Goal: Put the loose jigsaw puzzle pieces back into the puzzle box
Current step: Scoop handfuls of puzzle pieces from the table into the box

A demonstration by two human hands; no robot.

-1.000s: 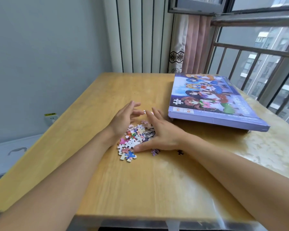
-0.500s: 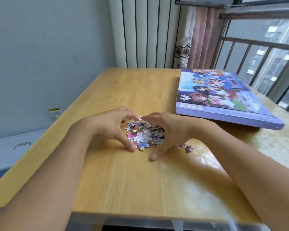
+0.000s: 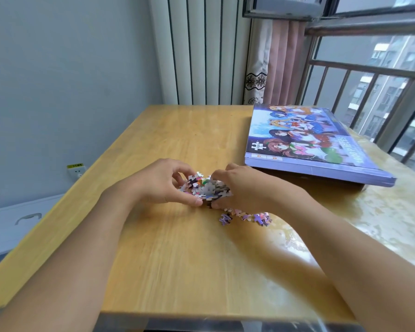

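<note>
- Smooth, glossy honey-coloured wooden table (image 3: 168, 259) with fine straight grain across the lower frame; a pale, worn, blotchy patch along its right side.
- Two bare forearms reaching up from the lower corners, meeting at mid-frame.
- Left hand (image 3: 161, 182), left of centre, fingers and thumb curled round the heap, thumb tip low against the tabletop.
- Right hand (image 3: 244, 188), just right of centre, likewise curled, cupping the heap from the other side.
- Small mound of flat, knobbly, many-coloured cardboard jigsaw pieces (image 3: 205, 188) squeezed between both hands at frame centre, edges jutting at odd angles; cannot tell whether lifted or resting on the wood.
- A few loose lilac and pink stray pieces (image 3: 246, 216) lying flat on the table, just below the right wrist.
- Flat rectangular lilac cardboard puzzle box (image 3: 307, 142) with glossy cartoon-figure lid, closed, in the right middle of the frame, near the heap but apart from it; near edge overhanging something dark and unclear underneath.
- White wall socket with yellow label (image 3: 76, 170) at left middle, on a matt grey wall.
- White ribbed vertical panel (image 3: 201, 49) at upper centre; pink pleated curtain with patterned trim (image 3: 273, 61) beside it.
- Dark metal window railing (image 3: 374, 75) at upper right, blurred buildings beyond.
</note>
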